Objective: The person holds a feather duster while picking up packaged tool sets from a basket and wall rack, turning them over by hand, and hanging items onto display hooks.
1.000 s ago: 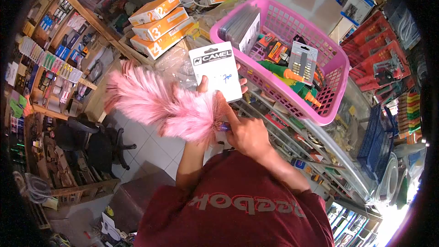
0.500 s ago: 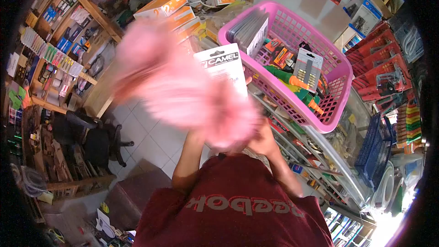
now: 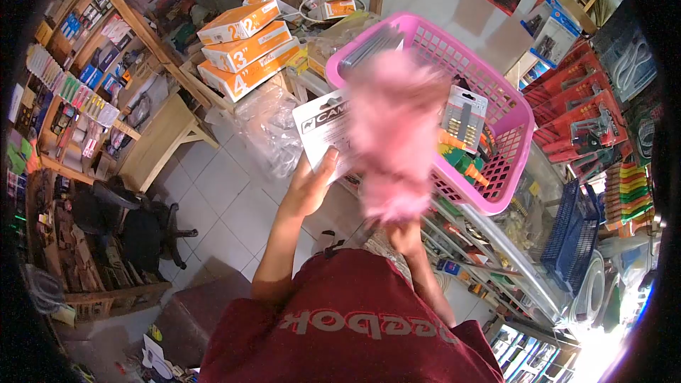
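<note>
The base of the pink feather duster (image 3: 401,131) is gripped from below by the right hand (image 3: 405,236), presumably to leave the blurred plumes free; the fingers are largely hidden. The white CAMEL-branded card (image 3: 325,128) is pinched near its lower edge by the left hand (image 3: 311,190), apparently so its face is left exposed. Beyond, loose packaged goods are contained by the pink plastic basket (image 3: 502,204). Farther off, orange-and-white boxes (image 3: 248,48) are stacked, size labels outward, probably for reading.
</note>
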`<control>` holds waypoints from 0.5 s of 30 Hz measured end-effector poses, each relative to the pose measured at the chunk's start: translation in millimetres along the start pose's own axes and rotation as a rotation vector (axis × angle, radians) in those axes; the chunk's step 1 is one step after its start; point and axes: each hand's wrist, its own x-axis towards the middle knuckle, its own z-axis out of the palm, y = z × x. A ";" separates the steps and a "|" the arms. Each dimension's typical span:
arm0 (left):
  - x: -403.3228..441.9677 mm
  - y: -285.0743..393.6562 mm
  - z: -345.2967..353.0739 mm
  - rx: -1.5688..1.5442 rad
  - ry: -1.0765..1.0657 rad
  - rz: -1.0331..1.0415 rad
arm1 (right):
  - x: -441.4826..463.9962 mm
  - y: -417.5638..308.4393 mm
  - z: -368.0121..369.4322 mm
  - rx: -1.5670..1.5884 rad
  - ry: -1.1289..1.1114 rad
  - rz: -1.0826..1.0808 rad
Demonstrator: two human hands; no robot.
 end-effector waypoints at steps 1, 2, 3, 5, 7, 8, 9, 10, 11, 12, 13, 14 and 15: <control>-2.1 1.5 -1.7 0.202 -0.029 0.082 | 0.5 5.6 -6.0 -0.230 -0.115 -0.057; -5.2 4.3 -3.4 0.406 -0.055 0.163 | 1.6 7.7 -10.7 -0.239 -0.087 0.006; -6.3 6.8 -4.0 0.460 -0.069 0.171 | 9.8 2.7 -12.5 -0.245 -0.061 0.069; -7.3 11.5 -4.4 0.414 -0.082 0.116 | 14.0 12.1 -10.6 -0.131 0.097 0.194; -7.9 18.1 -5.6 0.363 -0.140 0.055 | 20.9 -8.0 -5.8 -0.036 0.177 0.304; -10.8 24.1 -0.9 0.286 -0.137 -0.004 | 30.1 -25.2 -6.1 0.002 0.153 0.310; -12.6 31.3 7.2 0.207 -0.138 -0.064 | 41.9 -46.1 -5.1 0.039 0.130 0.317; -14.3 34.5 12.3 0.126 -0.142 -0.126 | 46.8 -53.9 -9.5 -0.011 0.075 0.316; -16.1 31.3 11.5 0.127 -0.175 -0.136 | 51.1 -57.6 -12.6 -0.063 0.023 0.314; -18.6 25.3 9.2 0.127 -0.208 -0.147 | 55.6 -58.8 -12.2 -0.042 0.063 0.266; -21.3 21.5 9.4 0.126 -0.242 -0.158 | 60.4 -59.5 -9.9 -0.022 0.102 0.218; -25.0 18.9 12.5 0.088 -0.233 -0.177 | 64.6 -59.2 -9.2 -0.002 0.142 0.169; -29.2 17.4 17.1 0.051 -0.224 -0.198 | 66.3 -50.0 -13.1 -0.142 0.099 0.084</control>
